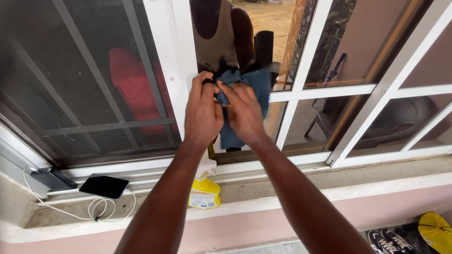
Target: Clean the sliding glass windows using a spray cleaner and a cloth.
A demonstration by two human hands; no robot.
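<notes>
Holding a dark blue cloth (249, 94) up against the window glass, middle of the frame, both hands bunched together on it. Left hand (202, 110) curled shut around the cloth's left edge, right hand (242, 110) with fingers pinched closed on the fabric just beside it, touching. White window frame (181, 70) right behind. Down on the sill (329, 181), bottom centre: yellow spray bottle (205, 190) standing upright, partly hidden by the left forearm. Lower left: black phone (104, 186) lying flat, plugged into a white cable (101, 209). Sneakers (388, 240) at bottom right.

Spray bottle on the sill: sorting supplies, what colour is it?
The spray bottle is yellow with a white top; head view.
</notes>
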